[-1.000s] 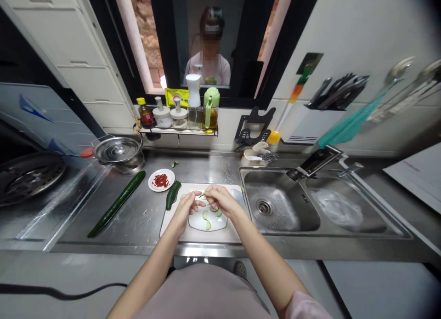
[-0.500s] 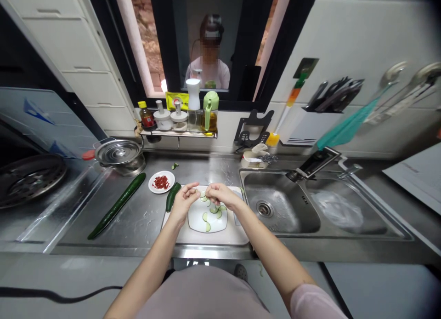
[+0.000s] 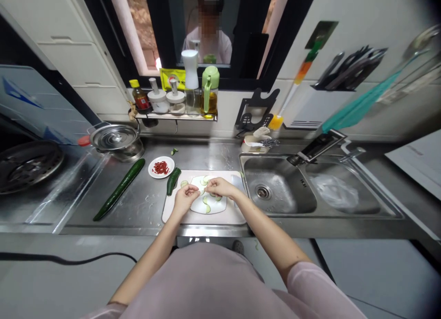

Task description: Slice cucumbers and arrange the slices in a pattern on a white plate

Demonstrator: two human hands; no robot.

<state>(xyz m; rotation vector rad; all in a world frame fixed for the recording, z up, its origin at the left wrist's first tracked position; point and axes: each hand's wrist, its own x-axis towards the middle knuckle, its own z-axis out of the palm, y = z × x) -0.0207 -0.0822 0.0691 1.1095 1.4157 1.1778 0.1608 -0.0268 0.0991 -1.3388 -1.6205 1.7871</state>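
Over a white plate my left hand and my right hand face each other, fingertips a short gap apart. Each hand is closed in a pinch, with a small pale-green piece, seemingly a cucumber slice, at the fingertips; the fingers partly cover it. Thin cucumber slices lie on the plate in curved positions. Beneath it is a pale cutting board, with a loose slice near my left hand. A cut length of cucumber rests at the board's left edge. A knife blade shows partly behind my right wrist.
Left of the board stand a small dish of chopped red pieces, a whole cucumber and a lidded steel pot. A double sink is at the right. Bottles and jars fill a wall rack. Knives hang in a holder.
The view has tipped downward, so everything sits higher in the picture. Both hands stay over the plate, still pinched, and have shifted slightly, showing more of the board's left side.
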